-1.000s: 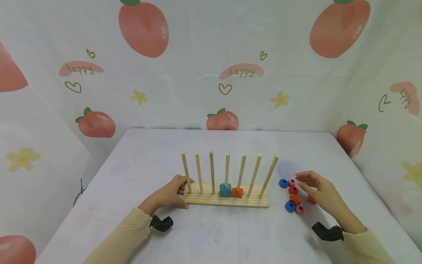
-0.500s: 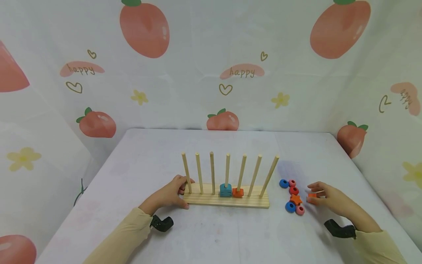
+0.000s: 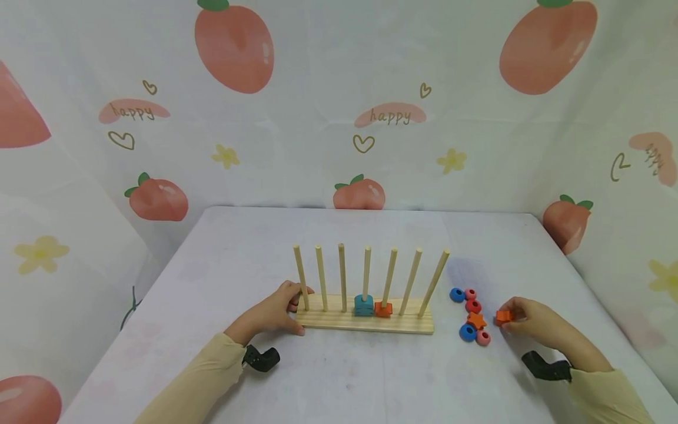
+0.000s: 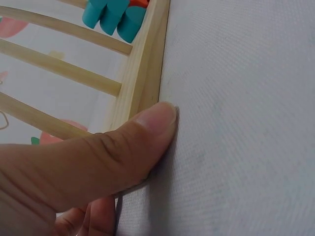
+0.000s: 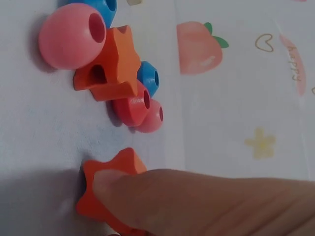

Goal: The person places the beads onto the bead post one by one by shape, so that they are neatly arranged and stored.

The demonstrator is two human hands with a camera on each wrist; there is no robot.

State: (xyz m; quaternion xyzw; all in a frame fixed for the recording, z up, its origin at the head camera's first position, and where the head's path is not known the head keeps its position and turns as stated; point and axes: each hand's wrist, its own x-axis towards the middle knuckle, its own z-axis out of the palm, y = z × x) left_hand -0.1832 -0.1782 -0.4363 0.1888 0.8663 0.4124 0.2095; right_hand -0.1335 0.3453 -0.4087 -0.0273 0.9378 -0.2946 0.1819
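Right hand: the right hand pinches an orange star, thumb pressed on one face; whether the star touches the worktop I cannot tell.
Left hand: the left hand grips the left end of the peg rack, thumb against the near edge.
Loose beads: a second orange star lies between the near blue bead and the red bead, just left of the pinched one; a low sideways sweep could knock this row and set the round ones rolling.
Star's grip: its hole does not show, so a poor angle could make it catch on a peg tip.
Rack: if the left hand slackens, a sideways push on a tall peg could shift or tip it.
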